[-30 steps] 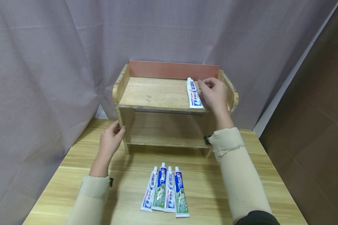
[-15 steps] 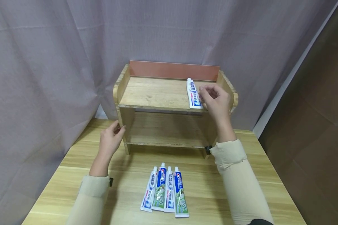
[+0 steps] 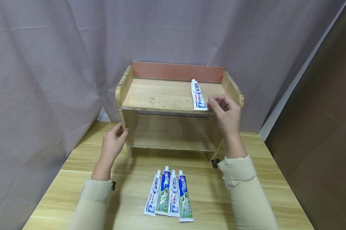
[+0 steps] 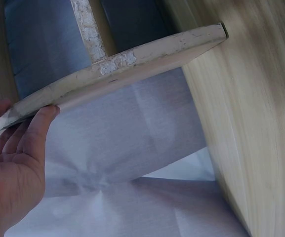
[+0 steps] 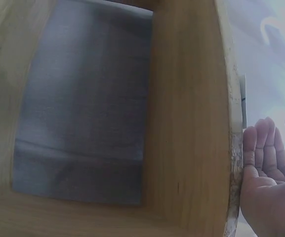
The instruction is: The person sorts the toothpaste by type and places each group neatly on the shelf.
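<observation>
1. Fingers of the right hand, loosely bent and holding nothing, hang beside the lower end of a white toothpaste tube lying on the top shelf of a wooden rack, head view; contact cannot be told. Four more tubes, white alternating with blue-green, lie on the counter in front. Placing appears to be the step in hand, one tube seemingly set; the next move would call for an empty-handed reach down to those four.
2. Left wrist view: the left hand grips the rack's left side panel, apparently steadying it; firm hold there would serve another placement.
3. Right wrist view: empty, relaxed fingers sit beside the rack's rough front edge; the tube cannot be clearly made out.
</observation>
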Demonstrator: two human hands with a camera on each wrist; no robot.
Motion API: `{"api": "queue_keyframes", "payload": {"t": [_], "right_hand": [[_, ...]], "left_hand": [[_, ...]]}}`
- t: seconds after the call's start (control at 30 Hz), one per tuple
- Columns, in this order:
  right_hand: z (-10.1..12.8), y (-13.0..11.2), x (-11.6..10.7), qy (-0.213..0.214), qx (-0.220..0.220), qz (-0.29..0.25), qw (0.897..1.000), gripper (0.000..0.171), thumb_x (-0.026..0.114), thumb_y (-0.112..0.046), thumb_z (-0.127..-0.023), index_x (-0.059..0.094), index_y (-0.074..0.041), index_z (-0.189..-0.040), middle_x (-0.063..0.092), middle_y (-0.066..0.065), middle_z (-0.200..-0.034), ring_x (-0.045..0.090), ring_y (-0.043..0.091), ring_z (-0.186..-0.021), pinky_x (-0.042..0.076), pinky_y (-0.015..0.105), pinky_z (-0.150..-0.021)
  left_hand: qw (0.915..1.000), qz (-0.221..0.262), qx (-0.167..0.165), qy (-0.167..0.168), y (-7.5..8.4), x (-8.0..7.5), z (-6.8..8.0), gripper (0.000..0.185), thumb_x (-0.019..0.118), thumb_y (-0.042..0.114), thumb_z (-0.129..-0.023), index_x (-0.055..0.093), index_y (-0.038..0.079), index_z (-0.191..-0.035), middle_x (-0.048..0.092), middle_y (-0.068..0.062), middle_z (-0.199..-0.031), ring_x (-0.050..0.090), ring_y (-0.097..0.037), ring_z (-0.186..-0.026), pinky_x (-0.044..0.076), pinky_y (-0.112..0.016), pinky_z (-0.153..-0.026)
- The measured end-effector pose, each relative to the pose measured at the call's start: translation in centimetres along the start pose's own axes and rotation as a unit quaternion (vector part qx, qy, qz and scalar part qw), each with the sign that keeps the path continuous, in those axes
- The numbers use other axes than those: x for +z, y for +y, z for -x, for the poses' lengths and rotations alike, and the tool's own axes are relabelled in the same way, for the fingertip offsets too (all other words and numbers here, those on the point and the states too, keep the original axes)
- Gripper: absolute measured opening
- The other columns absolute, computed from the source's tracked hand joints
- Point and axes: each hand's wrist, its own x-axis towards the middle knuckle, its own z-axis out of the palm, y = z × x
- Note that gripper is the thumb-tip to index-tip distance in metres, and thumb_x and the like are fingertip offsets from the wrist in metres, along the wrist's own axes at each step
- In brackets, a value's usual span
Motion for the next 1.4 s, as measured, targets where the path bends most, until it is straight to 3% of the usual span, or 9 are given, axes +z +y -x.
{"api": "queue_keyframes", "payload": {"t": [0.33,0.6,0.77,1.1,1.4], "right_hand": [[1.2,-0.1,-0.3,-0.008,-0.012,0.001,1.0,0.021,0.073,-0.011,-0.093,0.067,0.009,-0.095,0.071,-0.002,-0.078,0.066,0.017,-0.07,0.056,0.023,-0.066],[2.6,0.0,-0.5,-0.03,0.008,-0.003,1.0,0.015,0.072,-0.01,-0.093,0.069,0.005,-0.094,0.071,0.0,-0.078,0.066,0.023,-0.073,0.056,0.024,-0.069],[3.7,0.4,-0.4,-0.043,0.015,0.002,0.999,0.015,0.073,-0.014,-0.093,0.07,0.001,-0.093,0.071,0.0,-0.079,0.067,0.018,-0.073,0.056,0.022,-0.069],[5.9,1.5,0.1,-0.07,0.049,0.008,0.996,0.015,0.072,-0.008,-0.093,0.068,0.006,-0.096,0.071,-0.001,-0.08,0.066,0.018,-0.073,0.055,0.021,-0.065],[8.0,2.7,0.1,-0.079,0.088,0.012,0.993,0.022,0.072,-0.021,-0.095,0.069,0.001,-0.097,0.071,0.018,-0.086,0.068,0.022,-0.076,0.057,0.025,-0.07]], "left_hand": [[1.0,-0.005,0.0,0.0,0.0,0.0,-0.1,0.034,0.064,0.025,-0.099,0.068,0.01,-0.129,0.072,-0.016,-0.115,0.072,-0.033,-0.102,0.061,-0.045,-0.084],[1.0,-0.006,0.0,0.004,-0.1,0.0,-0.1,0.035,0.064,0.026,-0.099,0.067,0.009,-0.129,0.072,-0.017,-0.116,0.072,-0.033,-0.102,0.061,-0.044,-0.084],[1.0,-0.007,0.004,0.006,-0.1,0.0,-0.2,0.034,0.064,0.025,-0.099,0.068,0.009,-0.128,0.072,-0.017,-0.116,0.072,-0.033,-0.101,0.061,-0.044,-0.084],[0.9998,-0.001,0.013,0.012,-0.2,0.1,-0.1,0.032,0.065,0.022,-0.098,0.069,0.009,-0.127,0.072,-0.017,-0.114,0.072,-0.033,-0.1,0.061,-0.042,-0.082],[0.9999,0.0,0.008,0.01,-0.1,0.1,0.0,0.032,0.065,0.023,-0.098,0.069,0.009,-0.127,0.072,-0.017,-0.114,0.072,-0.032,-0.1,0.061,-0.042,-0.083]]}}
